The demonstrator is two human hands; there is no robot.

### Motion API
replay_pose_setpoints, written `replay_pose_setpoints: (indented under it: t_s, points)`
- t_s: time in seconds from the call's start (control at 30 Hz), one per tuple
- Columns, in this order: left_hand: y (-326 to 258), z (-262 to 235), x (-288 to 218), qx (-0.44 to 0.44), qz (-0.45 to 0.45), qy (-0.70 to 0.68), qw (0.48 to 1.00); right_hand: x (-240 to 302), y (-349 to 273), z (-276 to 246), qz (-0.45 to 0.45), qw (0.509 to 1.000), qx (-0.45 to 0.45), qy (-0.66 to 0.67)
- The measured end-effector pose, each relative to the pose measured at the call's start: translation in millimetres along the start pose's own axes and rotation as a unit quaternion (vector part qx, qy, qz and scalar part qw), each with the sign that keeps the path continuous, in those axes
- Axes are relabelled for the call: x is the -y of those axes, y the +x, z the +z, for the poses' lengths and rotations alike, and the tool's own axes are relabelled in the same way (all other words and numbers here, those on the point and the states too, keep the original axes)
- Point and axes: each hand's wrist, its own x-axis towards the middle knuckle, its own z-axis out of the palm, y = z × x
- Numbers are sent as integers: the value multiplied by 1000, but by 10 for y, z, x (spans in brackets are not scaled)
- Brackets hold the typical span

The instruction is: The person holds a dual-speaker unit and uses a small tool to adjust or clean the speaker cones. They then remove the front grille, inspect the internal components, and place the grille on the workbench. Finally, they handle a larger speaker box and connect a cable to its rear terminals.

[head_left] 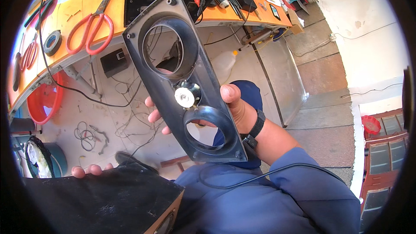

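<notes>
My right hand grips a long black speaker front panel with two large round holes, holding it tilted above my lap. The thumb is on its right edge and fingertips show past its left edge. Between the holes sits a small round silver part, perhaps a tweeter. At the lower left, the fingers of my left hand curl over the far edge of a black speaker cabinet with a wood-coloured front edge. The rest of that hand is hidden behind the cabinet.
Along the far side runs an orange workbench with red-handled scissors, a roll of black tape and a black amplifier-like box. Below are a red basin, loose cables and a plastic bottle. A black cable crosses my lap.
</notes>
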Motion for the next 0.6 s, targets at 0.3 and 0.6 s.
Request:
replay_pose_setpoints:
  t_s: [0.3,0.6]
  points:
    - [-20,-24,41,5,1,4,1000,15,-81,-69,8,1000,4,-14]
    - [-114,-169,-102,15,5,4,1000,-110,-43,40,38,996,-67,-44]
